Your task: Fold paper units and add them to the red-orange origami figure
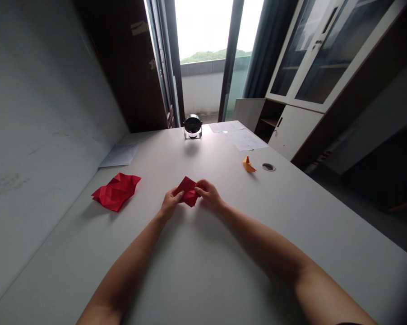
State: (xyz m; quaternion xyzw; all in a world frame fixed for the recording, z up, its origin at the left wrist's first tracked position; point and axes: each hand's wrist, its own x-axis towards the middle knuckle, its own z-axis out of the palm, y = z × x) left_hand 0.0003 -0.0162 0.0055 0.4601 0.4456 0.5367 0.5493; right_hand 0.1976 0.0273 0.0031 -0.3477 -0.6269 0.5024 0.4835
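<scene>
Between my two hands is a small red folded paper (187, 186), roughly diamond-shaped with layered edges at its lower corner. My left hand (171, 201) pinches its left side, thumb on top. On the opposite side, my right hand (206, 191) grips the right corner between thumb and fingers. Off to the left lies a larger red creased sheet (118, 191), partly unfolded and standing up unevenly from the table. A small orange folded paper figure (248, 165) sits to the right, beyond my right hand.
The white table (196, 266) runs along a wall on the left. A round black and silver device (192, 126) stands at its far edge. White papers (247, 140) lie at the far right, another paper stack (118, 155) at the left. A cable hole (268, 167) is near the orange figure.
</scene>
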